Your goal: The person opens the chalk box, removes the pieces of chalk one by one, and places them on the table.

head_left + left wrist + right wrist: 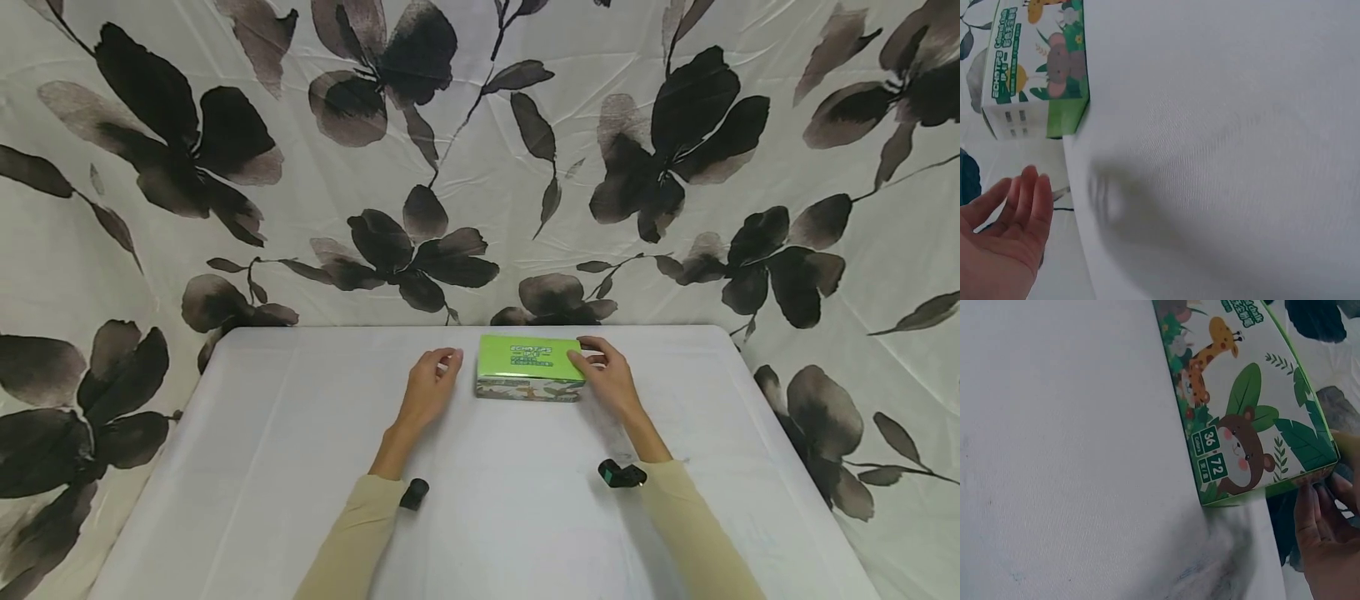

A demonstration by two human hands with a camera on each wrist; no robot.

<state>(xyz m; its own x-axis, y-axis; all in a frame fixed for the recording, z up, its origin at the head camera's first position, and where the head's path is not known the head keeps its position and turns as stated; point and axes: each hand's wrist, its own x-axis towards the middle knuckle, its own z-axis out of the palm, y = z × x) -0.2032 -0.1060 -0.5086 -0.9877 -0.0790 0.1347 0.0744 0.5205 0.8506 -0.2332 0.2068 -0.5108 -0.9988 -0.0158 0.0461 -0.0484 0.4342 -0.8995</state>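
Observation:
A chalk box (529, 358) with a bright green top lies on the white table (300, 467), near its far edge. Its long side, printed with cartoon animals and "36 Colors", shows in the right wrist view. My right hand (611, 379) grips the box's right end, with thumb and forefinger at its corners; the other fingers are partly hidden. To the left of the box, and apart from it, my left hand (431, 385) hovers with loosely bent fingers and holds nothing. In the left wrist view that hand (1010, 231) appears palm up below the box's end.
Black wrist cameras sit on both wrists, the left camera (414, 494) and the right camera (622, 473). Behind the table hangs a white cloth (540, 250) with dark flowers. Faint coloured smudges (1191, 572) mark the tabletop near the right hand.

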